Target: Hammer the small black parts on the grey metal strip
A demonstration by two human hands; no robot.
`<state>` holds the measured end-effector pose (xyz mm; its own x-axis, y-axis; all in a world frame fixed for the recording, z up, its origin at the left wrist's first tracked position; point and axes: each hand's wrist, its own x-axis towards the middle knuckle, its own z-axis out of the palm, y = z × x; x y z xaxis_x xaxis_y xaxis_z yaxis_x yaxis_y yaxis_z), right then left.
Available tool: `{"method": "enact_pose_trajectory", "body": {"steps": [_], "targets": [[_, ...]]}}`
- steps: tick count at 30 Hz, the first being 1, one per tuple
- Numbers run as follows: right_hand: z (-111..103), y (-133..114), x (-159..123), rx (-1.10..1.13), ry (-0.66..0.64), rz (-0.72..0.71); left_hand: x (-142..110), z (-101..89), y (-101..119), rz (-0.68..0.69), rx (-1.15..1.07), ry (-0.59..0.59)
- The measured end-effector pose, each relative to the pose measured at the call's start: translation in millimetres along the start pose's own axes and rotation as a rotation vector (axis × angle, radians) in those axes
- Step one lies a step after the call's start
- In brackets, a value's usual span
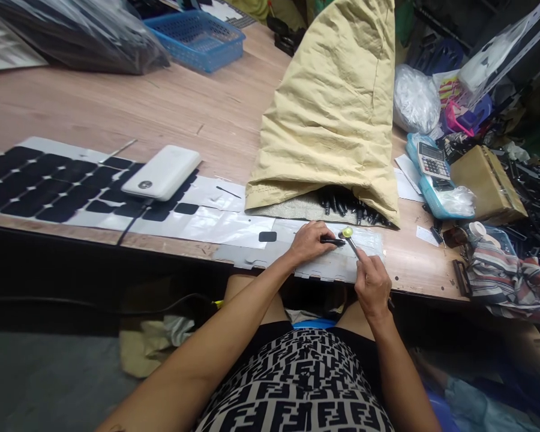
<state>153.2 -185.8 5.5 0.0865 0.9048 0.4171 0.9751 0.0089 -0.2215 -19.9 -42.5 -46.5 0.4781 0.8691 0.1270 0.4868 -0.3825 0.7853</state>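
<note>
My left hand (312,241) is closed on a small, dark, rod-like piece (333,241), held low over the white sheeting at the table's front edge. In my right hand (372,282) is the handle of a small hammer (347,232). Its yellowish head rests at or just above the far end of the dark piece; I cannot tell whether they touch. Behind both hands, the mouth of a tan cloth sack (324,138) shows several black parts (342,204). A small black rounded rectangle (267,236) lies left of my left hand.
A white power bank (162,172) with a dark cable sits on black-squared sheeting (40,180) to the left. Farther back is a blue basket (198,37). On the right are a calculator (433,161), a cardboard box (488,183) and a striped cloth (499,267).
</note>
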Motion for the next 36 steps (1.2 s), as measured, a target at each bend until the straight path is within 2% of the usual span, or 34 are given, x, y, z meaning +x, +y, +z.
{"method": "enact_pose_trajectory", "body": {"steps": [5,8,13,17,20,22,24,25,27,29,31,34,36], "targets": [[3,5,-4,-0.02,-0.037,-0.015,1,0.0,0,-0.013,0.007,-0.003],[5,14,-1,-0.039,-0.009,0.023,1,-0.4,0,-0.006,0.014,-0.011],[8,54,14,-0.125,0.091,0.098,-1,-1.9,2,-0.016,0.016,-0.02],[18,86,17,-0.158,0.092,0.093,0,-3.6,1,-0.006,0.023,-0.041],[26,98,14,-0.127,0.092,0.097,0,-8.5,0,0.037,0.011,-0.072],[29,99,12,-0.118,0.087,0.104,-8,-14.0,4,0.086,-0.042,-0.1],[30,98,12,-0.121,0.071,0.111,-27,-18.7,13,0.142,-0.147,-0.159],[30,98,12,-0.124,0.061,0.113,-41,-19.6,18,0.165,-0.216,-0.21],[29,96,12,-0.13,0.047,0.115,-72,-16.5,29,0.193,-0.328,-0.394],[28,95,13,-0.135,0.041,0.119,-101,-5.7,33,0.137,-0.303,-0.555],[28,95,13,-0.137,0.037,0.123,-120,10.6,29,0.006,-0.152,-0.611],[28,94,13,-0.135,0.031,0.128,-127,34.8,11,-0.213,0.153,-0.662],[28,93,13,-0.134,0.032,0.129,-124,44.3,1,-0.311,0.288,-0.731]]}}
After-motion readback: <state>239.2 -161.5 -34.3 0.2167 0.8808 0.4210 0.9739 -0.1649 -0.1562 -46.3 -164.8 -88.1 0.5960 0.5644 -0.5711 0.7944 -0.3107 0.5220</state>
